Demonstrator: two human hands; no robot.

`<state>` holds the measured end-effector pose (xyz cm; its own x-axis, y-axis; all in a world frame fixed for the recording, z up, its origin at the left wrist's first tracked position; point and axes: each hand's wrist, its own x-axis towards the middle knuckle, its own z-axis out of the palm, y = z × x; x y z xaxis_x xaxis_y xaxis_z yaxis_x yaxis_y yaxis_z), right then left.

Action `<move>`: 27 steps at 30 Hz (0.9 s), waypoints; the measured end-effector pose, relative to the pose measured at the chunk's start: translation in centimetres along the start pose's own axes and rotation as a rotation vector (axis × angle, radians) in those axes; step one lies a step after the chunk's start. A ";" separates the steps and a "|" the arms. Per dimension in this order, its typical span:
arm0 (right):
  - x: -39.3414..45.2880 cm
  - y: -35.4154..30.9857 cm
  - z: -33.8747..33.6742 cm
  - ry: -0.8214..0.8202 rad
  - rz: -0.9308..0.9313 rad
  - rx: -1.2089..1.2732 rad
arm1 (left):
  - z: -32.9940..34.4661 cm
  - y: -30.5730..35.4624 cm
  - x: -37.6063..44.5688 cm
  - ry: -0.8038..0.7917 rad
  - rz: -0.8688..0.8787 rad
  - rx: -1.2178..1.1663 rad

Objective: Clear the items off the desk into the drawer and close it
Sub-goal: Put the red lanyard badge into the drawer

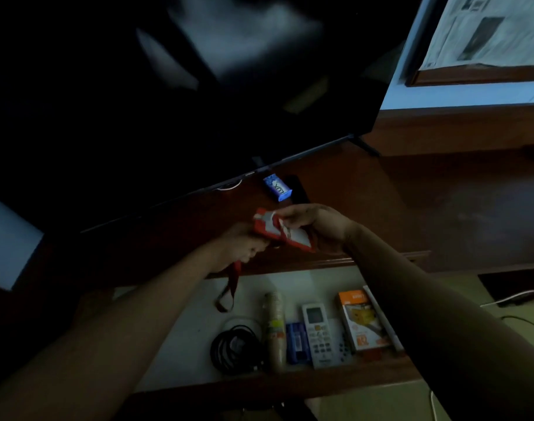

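Observation:
Both hands hold a red and white card holder [279, 230] just above the dark wooden desk [411, 202]. My left hand [244, 246] grips its lower left end, and a red lanyard strap [231, 287] dangles from there over the drawer. My right hand [314, 223] pinches its upper right side. A blue and white soap box [277, 187] lies on the desk behind the hands, next to a dark flat object [297, 189]. Below, the drawer [187, 323] stands open, holding a coiled black cable [237, 347], a tube [275, 326], a blue box [296, 341], a white remote [319, 332] and an orange box [364, 320].
A large dark TV screen [168, 86] leans over the back of the desk, close above the hands. A framed newspaper-lined shelf [484, 41] is at the upper right. Cables [514, 296] run on the floor to the right.

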<state>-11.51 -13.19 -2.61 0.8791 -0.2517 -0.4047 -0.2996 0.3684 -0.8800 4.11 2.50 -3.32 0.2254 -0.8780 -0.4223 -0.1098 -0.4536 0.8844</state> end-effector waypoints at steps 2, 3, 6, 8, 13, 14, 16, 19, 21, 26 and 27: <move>-0.8 -0.2 1.0 -0.077 0.051 -0.157 | -1.7 1.1 -0.3 0.001 0.006 0.275; -1.2 -0.4 1.7 -0.098 0.080 -0.224 | -2.4 1.8 -0.3 -0.032 0.008 0.399; -1.5 -1.1 3.5 -0.108 0.125 -0.455 | -3.0 3.1 -0.7 -0.101 0.054 0.618; -1.1 -1.3 4.6 -0.035 0.122 -0.715 | -2.5 3.0 -1.0 -0.029 0.087 0.608; 0.9 0.8 6.1 0.456 -0.115 -1.005 | -0.5 0.3 -2.1 0.347 0.223 0.506; 1.2 1.6 6.2 0.552 -0.164 -0.901 | -0.1 -0.6 -2.5 0.410 0.232 0.442; 1.7 3.2 6.7 0.694 -0.204 -0.626 | 0.9 -2.2 -3.7 0.525 0.248 0.305; 1.7 4.7 7.9 0.741 -0.181 -0.176 | 2.0 -5.0 -5.2 0.612 0.291 0.212; 1.5 5.3 8.4 0.623 -0.160 0.043 | 2.1 -6.3 -6.1 0.557 0.242 0.100; 1.3 5.7 7.6 0.235 -0.108 0.237 | -1.3 -9.4 -6.7 0.208 0.070 0.133; 1.3 5.7 7.5 0.163 -0.083 0.158 | -2.4 -9.8 -6.7 0.170 0.017 0.140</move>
<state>-9.25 -4.68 -6.24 0.8228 -0.4236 -0.3790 -0.1559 0.4730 -0.8672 5.95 13.22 -8.70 0.3812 -0.8528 -0.3571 -0.2454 -0.4657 0.8502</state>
